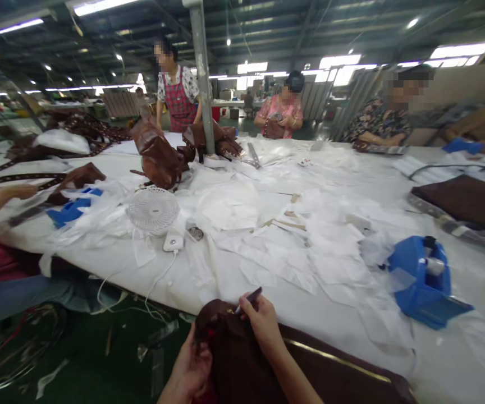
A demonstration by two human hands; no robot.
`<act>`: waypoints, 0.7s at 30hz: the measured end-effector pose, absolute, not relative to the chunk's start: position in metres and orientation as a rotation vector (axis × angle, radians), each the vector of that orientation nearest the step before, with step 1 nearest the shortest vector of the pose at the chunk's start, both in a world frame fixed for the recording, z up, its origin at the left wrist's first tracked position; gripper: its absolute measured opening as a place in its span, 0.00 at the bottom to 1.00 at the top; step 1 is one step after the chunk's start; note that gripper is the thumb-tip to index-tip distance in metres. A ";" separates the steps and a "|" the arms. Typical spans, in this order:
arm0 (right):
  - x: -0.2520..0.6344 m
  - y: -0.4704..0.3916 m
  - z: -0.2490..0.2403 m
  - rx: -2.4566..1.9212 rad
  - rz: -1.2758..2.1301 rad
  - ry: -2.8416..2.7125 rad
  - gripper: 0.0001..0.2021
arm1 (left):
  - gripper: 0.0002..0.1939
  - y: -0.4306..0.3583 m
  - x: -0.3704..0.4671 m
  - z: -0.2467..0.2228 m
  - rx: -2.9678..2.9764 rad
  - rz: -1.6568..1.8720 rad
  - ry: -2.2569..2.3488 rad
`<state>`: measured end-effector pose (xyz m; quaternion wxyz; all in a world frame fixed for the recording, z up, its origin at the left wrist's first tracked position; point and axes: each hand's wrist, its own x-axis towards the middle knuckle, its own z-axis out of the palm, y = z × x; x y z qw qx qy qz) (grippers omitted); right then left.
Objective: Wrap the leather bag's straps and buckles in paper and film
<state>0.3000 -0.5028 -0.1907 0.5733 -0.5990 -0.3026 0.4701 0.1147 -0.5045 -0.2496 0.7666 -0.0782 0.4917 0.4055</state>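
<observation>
A dark brown bag (242, 359) with a gold zipper (335, 359) lies at the table's near edge and hangs partly over my side. My left hand (192, 362) is closed on the bag's left end, where a bit of red shows. Between the thumb and fingers of my right hand (261, 322) is a slim dark pen-shaped tool (248, 300); its exact kind is unclear. The tool's lower end is close to a small gold metal piece (230, 311) on the bag's upper corner. Whether the two touch is hard to see.
White sheets (276, 247) litter the white table. A blue tape dispenser (421, 280) stands right; a white fan (153, 210) with a cable stands left of centre. Brown bags (156, 151) lie beyond, near a metal post (202, 78). Several people work around; one arm (2, 199) reaches in left.
</observation>
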 end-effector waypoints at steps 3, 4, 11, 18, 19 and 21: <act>0.299 -0.507 -0.189 -1.411 1.070 -0.734 0.17 | 0.02 -0.491 0.106 -0.251 -0.197 1.006 1.115; 0.299 -0.508 -0.188 -1.420 1.056 -0.737 0.16 | 0.03 -0.488 0.101 -0.249 -0.172 1.058 1.143; 0.298 -0.507 -0.186 -1.490 1.031 -0.755 0.13 | 0.12 -0.468 0.076 -0.180 0.454 1.626 1.140; 0.315 -0.527 -0.151 -1.570 0.723 -0.608 0.32 | 0.10 -0.453 0.133 -0.102 1.424 1.627 1.022; 0.319 -0.532 -0.141 -1.519 0.770 -0.632 0.31 | 0.07 -0.451 0.144 -0.099 1.666 1.549 0.998; 0.324 -0.538 -0.121 -1.345 0.952 -0.645 0.32 | 0.06 -0.448 0.167 -0.096 2.099 1.275 0.876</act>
